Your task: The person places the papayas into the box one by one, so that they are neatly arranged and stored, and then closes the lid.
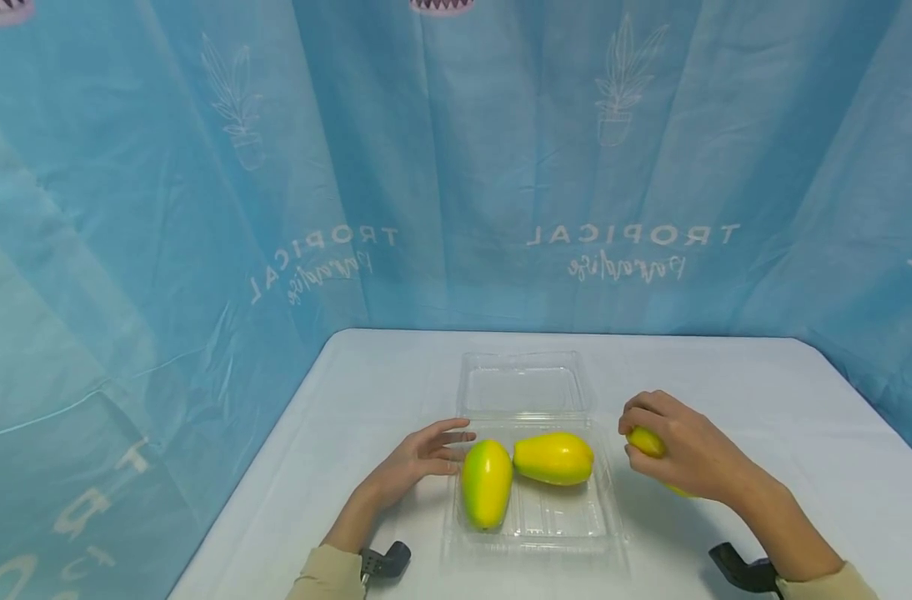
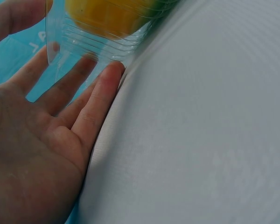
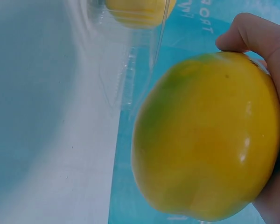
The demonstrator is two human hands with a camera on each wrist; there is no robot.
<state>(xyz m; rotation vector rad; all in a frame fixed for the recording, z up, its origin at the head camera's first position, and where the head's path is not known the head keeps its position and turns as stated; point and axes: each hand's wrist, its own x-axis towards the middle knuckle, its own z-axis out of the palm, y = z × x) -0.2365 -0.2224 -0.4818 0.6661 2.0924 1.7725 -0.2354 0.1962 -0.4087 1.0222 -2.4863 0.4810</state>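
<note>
A clear plastic clamshell box (image 1: 564,525) lies open on the table, its lid (image 1: 523,385) folded back away from me. Inside sit two smooth yellow-green papayas: one papaya (image 1: 487,485) points lengthwise on the left, the other papaya (image 1: 553,458) lies crosswise at the back right. My left hand (image 1: 420,457) is at the box's left side, fingers spread and fingertips right at its ridged wall (image 2: 95,46). To the right of the box, my right hand (image 1: 684,446) grips a third papaya (image 3: 205,140) from above, its palm and fingers covering most of it in the head view.
A white cloth covers the table (image 1: 381,375). Blue curtains (image 1: 486,183) with printed lettering hang behind and along the sides. Each wrist wears a dark camera mount, such as the left mount (image 1: 387,560) and the right mount (image 1: 743,571).
</note>
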